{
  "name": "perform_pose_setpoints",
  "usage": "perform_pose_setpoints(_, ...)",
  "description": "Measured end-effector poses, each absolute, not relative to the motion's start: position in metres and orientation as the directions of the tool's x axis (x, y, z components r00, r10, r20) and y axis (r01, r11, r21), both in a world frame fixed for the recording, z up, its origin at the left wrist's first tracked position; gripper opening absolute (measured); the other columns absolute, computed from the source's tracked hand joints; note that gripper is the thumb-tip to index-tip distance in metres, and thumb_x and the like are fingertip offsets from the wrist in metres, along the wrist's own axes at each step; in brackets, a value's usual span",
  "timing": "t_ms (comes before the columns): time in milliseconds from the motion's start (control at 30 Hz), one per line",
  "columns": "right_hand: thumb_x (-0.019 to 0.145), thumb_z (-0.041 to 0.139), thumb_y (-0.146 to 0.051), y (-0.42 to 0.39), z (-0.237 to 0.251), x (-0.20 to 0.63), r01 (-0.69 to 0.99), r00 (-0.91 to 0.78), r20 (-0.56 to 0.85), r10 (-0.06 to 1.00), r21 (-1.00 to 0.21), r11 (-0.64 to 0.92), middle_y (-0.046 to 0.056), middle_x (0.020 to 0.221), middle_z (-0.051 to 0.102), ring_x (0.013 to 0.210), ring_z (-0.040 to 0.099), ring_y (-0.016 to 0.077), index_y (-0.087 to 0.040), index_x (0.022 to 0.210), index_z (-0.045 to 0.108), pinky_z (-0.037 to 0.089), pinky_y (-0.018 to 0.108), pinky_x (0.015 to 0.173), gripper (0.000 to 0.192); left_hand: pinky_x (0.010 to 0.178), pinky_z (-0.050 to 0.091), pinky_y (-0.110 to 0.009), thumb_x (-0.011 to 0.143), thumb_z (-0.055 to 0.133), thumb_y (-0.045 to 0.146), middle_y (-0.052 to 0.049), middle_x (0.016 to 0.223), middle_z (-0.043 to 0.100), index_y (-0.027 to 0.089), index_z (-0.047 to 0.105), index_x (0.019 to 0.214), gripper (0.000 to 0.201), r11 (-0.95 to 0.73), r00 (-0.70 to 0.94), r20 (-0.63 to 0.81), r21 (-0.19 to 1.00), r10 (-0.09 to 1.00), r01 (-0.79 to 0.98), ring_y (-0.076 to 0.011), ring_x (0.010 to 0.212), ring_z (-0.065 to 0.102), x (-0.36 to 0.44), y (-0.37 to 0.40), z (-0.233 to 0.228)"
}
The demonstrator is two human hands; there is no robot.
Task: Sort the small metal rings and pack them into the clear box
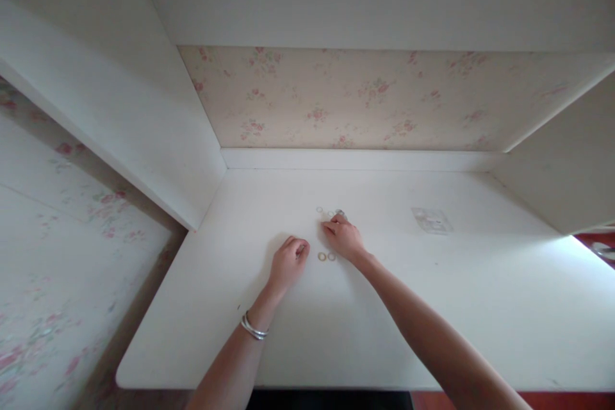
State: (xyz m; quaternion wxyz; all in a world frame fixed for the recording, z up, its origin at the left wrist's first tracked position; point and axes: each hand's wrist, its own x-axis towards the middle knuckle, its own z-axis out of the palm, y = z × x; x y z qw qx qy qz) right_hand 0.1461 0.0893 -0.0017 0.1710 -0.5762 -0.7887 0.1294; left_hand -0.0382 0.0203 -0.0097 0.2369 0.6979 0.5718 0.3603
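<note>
Both of my hands rest on a white desk [432,307]. My left hand [288,262] has its fingers curled in; I cannot tell whether it holds anything. A silver bangle [253,328] sits on that wrist. My right hand [343,237] reaches forward, fingertips pinching at a small cluster of rings [331,213] lying on the desk. Two small gold-coloured rings [326,257] lie side by side between my hands, touching neither.
A small clear plastic bag [432,220] lies on the desk to the right of my hands. White shelf walls [144,115] close in the desk on the left, right and above. Floral wallpaper [365,99] covers the back wall.
</note>
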Motion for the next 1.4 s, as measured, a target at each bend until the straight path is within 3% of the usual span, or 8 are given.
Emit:
perform_pose_setpoints(367,0.089,0.048,-0.033,0.042,-0.008,0.172,0.702,-0.22,0.319,0.922,-0.604,0.377,0.003,0.084,0.059,0.068,0.056,0.0105,-0.025,0.094,0.071,0.043,0.021,0.063,0.025,0.071,0.045,-0.023,0.088,0.046,0.024,-0.001,0.085,0.06,0.02,0.061,0.086,0.016,-0.222,0.08,0.222,0.743,0.972,0.632,-0.0112,0.075,0.058,-0.036,0.017,-0.006)
perform_pose_setpoints(700,0.092,0.044,-0.029,0.006,-0.005,0.181,0.766,-0.343,0.253,0.904,-0.482,0.426,0.002,0.088,0.058,0.064,0.055,0.0094,-0.029,0.101,0.069,0.043,0.021,0.062,0.027,0.072,0.045,-0.023,0.089,0.045,0.024,-0.001,0.085,0.061,0.02,0.061,0.086,0.016,-0.246,0.101,0.245,0.689,0.964,0.682,-0.0118,0.076,0.058,-0.036,0.016,-0.003)
perform_pose_setpoints(1100,0.089,0.046,-0.021,0.005,-0.009,0.181,0.763,-0.424,0.296,0.856,-0.392,0.514,0.003,0.085,0.058,0.067,0.055,0.0113,-0.031,0.111,0.065,0.044,0.023,0.066,0.031,0.073,0.046,-0.024,0.089,0.045,0.026,-0.002,0.087,0.061,0.02,0.061,0.088,0.017,-0.239,0.1,0.235,0.695,0.967,0.678,-0.0122,0.078,0.058,-0.035,0.016,-0.003)
perform_pose_setpoints(1200,0.09,0.043,-0.022,0.004,-0.009,0.183,0.73,-0.379,0.32,0.868,-0.474,0.493,0.003,0.087,0.058,0.069,0.056,0.0113,-0.03,0.11,0.065,0.045,0.023,0.067,0.031,0.073,0.046,-0.024,0.089,0.045,0.027,-0.002,0.087,0.061,0.02,0.061,0.088,0.017,-0.232,0.092,0.232,0.705,0.968,0.67,-0.0124,0.079,0.059,-0.034,0.015,-0.002)
perform_pose_setpoints(1400,0.092,0.043,-0.029,-0.007,-0.008,0.189,0.611,-0.095,0.31,0.946,-0.732,0.301,0.005,0.085,0.059,0.064,0.055,0.0104,-0.021,0.098,0.068,0.044,0.021,0.058,0.027,0.07,0.046,-0.023,0.087,0.047,0.026,-0.001,0.087,0.063,0.021,0.063,0.086,0.016,-0.201,0.096,0.185,0.717,0.978,0.668,-0.0123,0.075,0.059,-0.03,0.02,0.0)
